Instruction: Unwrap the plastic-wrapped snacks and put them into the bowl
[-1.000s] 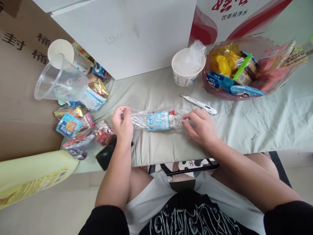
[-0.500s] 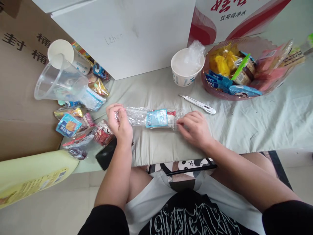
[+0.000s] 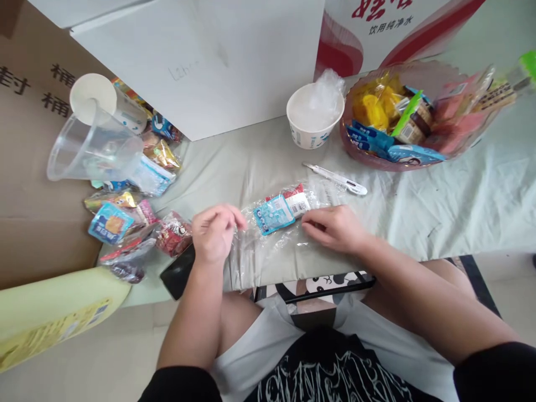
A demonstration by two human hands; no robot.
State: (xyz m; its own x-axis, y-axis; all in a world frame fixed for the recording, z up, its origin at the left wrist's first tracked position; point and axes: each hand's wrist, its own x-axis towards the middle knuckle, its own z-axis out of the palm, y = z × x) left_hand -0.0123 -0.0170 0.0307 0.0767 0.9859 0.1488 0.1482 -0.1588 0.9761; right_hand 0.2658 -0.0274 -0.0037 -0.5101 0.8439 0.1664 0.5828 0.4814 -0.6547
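Observation:
A blue-and-white packet point(image 3: 274, 215) lies slanted on a sheet of clear plastic film point(image 3: 288, 241). Partly beneath it is a red-and-white packet point(image 3: 298, 202) with a barcode. My left hand point(image 3: 214, 231) is curled, with thumb and forefinger close together at the film's left edge; whether film is between them is hard to see. On the other side, the bent fingers of my right hand point(image 3: 333, 229) pinch at the film beside the red-and-white packet. A white utility knife point(image 3: 335, 178) rests on the cloth just beyond the film.
A pink bowl point(image 3: 349, 148) of wrapped snacks stands at the back right, beside a paper cup point(image 3: 310, 137) holding crumpled plastic. Snack packets point(image 3: 111, 223), a clear plastic cup point(image 3: 94, 145) and a black phone point(image 3: 178, 273) are at left. A white box point(image 3: 201, 67) stands behind.
The stretched, rolled film has slackened and spread flatter on the cloth. The packets have turned to a slant, showing more of the red-and-white one. My left hand has shifted slightly right and down.

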